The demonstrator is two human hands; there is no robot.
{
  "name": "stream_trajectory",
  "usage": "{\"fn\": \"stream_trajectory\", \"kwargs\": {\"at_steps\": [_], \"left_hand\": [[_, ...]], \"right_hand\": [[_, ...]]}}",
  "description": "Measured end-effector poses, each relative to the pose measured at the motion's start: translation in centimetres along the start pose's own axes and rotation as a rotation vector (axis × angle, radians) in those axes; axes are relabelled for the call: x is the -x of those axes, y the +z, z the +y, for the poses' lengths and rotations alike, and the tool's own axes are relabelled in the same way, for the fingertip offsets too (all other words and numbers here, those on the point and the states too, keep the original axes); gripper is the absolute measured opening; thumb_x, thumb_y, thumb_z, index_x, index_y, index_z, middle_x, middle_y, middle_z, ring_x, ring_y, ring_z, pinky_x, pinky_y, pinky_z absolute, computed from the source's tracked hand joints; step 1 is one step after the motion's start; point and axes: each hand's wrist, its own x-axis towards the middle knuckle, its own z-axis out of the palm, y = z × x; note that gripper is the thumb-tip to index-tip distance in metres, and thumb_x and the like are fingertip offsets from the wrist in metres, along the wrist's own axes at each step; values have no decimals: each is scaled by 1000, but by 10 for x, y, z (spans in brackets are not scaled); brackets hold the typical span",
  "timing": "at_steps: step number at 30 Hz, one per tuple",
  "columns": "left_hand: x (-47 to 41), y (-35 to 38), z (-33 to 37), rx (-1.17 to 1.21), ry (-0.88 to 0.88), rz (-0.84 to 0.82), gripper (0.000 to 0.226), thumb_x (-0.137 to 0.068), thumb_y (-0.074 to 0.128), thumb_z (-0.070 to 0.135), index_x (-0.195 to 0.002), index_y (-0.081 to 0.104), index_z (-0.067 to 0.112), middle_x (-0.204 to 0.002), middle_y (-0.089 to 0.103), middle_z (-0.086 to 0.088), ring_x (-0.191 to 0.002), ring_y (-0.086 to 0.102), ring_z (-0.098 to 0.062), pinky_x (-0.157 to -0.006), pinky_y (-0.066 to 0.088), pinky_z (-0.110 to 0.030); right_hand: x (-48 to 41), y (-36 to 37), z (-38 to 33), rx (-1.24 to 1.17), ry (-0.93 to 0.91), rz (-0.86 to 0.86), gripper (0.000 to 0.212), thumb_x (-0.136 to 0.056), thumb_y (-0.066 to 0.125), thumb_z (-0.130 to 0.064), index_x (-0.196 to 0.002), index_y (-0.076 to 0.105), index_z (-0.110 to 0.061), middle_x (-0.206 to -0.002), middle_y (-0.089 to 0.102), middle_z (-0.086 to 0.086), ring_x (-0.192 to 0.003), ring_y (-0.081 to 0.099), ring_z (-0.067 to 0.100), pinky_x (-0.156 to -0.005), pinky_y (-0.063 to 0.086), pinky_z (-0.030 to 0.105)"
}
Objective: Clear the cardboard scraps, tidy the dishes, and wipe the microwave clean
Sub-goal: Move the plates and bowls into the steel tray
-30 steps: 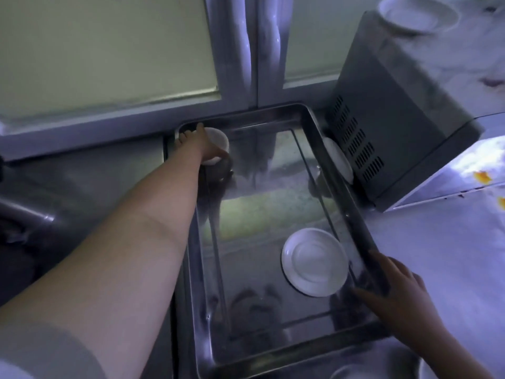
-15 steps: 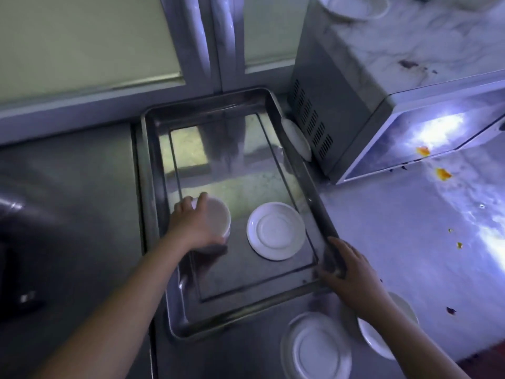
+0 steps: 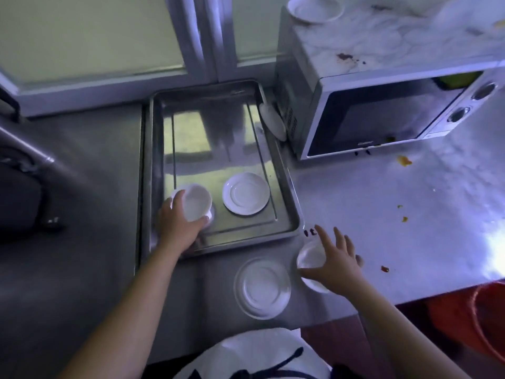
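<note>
Head view: dish positions relative to hands

The left hand grips a white bowl, fingers curled round its rim, at the near-left corner of the steel tray. A saucer lies in the tray just beside this bowl. The right hand, fingers spread, is over a small bowl on the counter; contact cannot be confirmed. A second saucer lies between the forearms. The microwave stands behind.

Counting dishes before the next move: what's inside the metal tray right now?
A white saucer lies flat, and a white bowl is held beside it by the left hand. The hand and bowl hide the metal tray floor beneath them.
</note>
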Motion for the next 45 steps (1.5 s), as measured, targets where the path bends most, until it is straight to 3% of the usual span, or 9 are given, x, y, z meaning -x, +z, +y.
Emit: {"fn": "stream_trajectory", "kwargs": {"at_steps": [5, 10, 15, 19, 25, 31, 39, 42, 45], "left_hand": [[85, 24, -13, 229, 18, 40, 70, -79, 76, 11, -143, 48, 16, -137, 51, -13, -125, 48, -31, -106, 40, -44], [96, 15, -40, 165, -124, -41, 70, -82, 74, 22, -145, 44, 25, -144, 46, -10, -130, 45, -30, -109, 39, -49], [95, 1, -55, -16, -72, -51, 71, -82, 72, 28, -146, 43, 18, -144, 47, -10, -133, 43, -30, -109, 38, -44], [106, 5, -78, -362, -15, -122, 87, -86, 62, 44, -157, 17, 22, -166, 9, -5, -153, 10, -27, -120, 19, -45], [115, 23, -100, -373, 25, -141, 107, -86, 61, 46, -154, -20, 32, -158, -38, -3, -153, -12, -30, -122, 4, -55], [111, 36, -118, -296, 70, -138, 120, -80, 64, 45, -146, -36, 38, -156, -42, 0, -152, -13, -32, -118, -2, -56], [110, 29, -122, -244, 137, -199, 115, -86, 59, 44, -142, -41, 40, -152, -47, 4, -150, -19, -32, -120, -4, -56], [111, 16, -112, -209, 146, -216, 102, -86, 59, 43, -156, -15, 34, -163, -27, -2, -151, -7, -34, -121, 6, -54], [115, 5, -102, 68, 248, 31, 73, -76, 68, 24, -145, 46, 21, -151, 38, -14, -135, 38, -34, -110, 35, -50]], "right_hand": [[6, 17, 10, 130, -34, -38, 128, -69, 75, -65, -154, -16, -38, -167, -6, 3, -153, 0, 31, -116, 20, 60], [14, 9, -3, 153, -65, -29, 122, -71, 74, -60, -157, -6, -26, -159, 12, 9, -144, 18, 34, -109, 37, 50], [28, -25, -35, 88, -214, 16, 119, -60, 74, -67, -154, 10, -31, -150, 30, 4, -133, 33, 31, -100, 45, 44], [24, -40, -100, 51, -416, 33, 119, -64, 78, -63, -155, 8, -36, -158, 22, 0, -141, 26, 30, -105, 41, 45], [-13, -10, -237, 175, -686, 60, 114, -68, 81, -57, -156, 12, -33, -160, 19, 9, -143, 26, 35, -110, 38, 52], [-64, 34, -320, 339, -572, -22, 112, -71, 83, -51, -156, 15, -29, -158, 24, 13, -141, 29, 40, -110, 37, 54], [-86, 58, -304, 342, -447, -107, 115, -69, 85, -50, -158, 14, -32, -161, 19, 10, -145, 23, 39, -112, 33, 58], [-73, 50, -290, 254, -418, -83, 114, -72, 79, -61, -158, 8, -37, -167, 5, 7, -152, 7, 36, -117, 18, 63], [-46, 37, -261, -50, -379, 139, 77, -83, 72, -53, -149, 39, -28, -156, 36, 6, -140, 36, 29, -111, 34, 48]]}}
